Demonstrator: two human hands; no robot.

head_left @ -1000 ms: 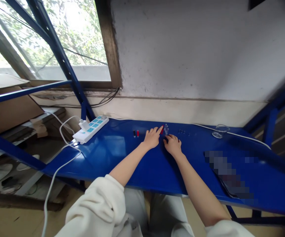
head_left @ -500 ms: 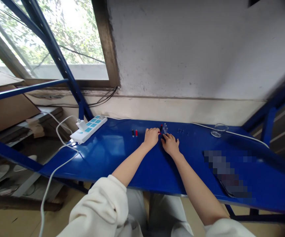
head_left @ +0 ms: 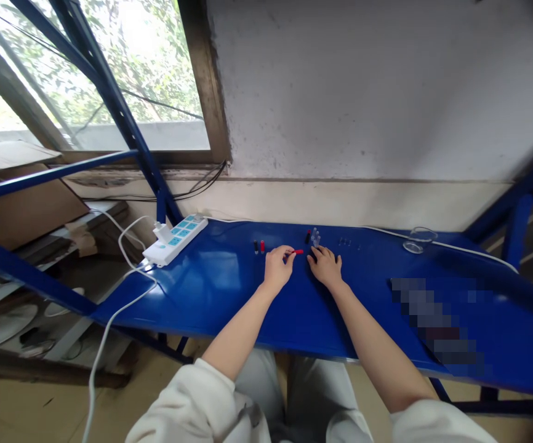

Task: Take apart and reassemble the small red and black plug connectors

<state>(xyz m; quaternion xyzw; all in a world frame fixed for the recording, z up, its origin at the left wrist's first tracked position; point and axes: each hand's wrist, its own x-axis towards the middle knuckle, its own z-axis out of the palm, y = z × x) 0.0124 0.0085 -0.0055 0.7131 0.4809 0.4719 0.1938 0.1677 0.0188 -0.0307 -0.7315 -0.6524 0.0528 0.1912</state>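
My left hand [head_left: 278,266] pinches a small slim red piece [head_left: 298,251] between thumb and fingertips, and it points to the right. Beside it my right hand [head_left: 326,266] lies low over the table with its fingers apart. Its fingertips are close to a small cluster of clear tube-like pieces [head_left: 315,237]; I cannot tell whether they touch. A black piece with a red end [head_left: 308,236] is just left of that cluster. Left of my left hand, a small black piece [head_left: 256,247] and a red piece [head_left: 262,247] are side by side.
Tiny clear parts [head_left: 344,242] lie in a row on the blue table [head_left: 220,307]. A white power strip [head_left: 176,241] with a cable is at the left. Clear round items [head_left: 414,246] and a blurred-out flat object [head_left: 437,326] are to the right.
My left hand has drawn back slightly from the cluster, and the red piece in its fingers now shows clearly. My right hand stays beside the clear pieces. The view has shifted a little.
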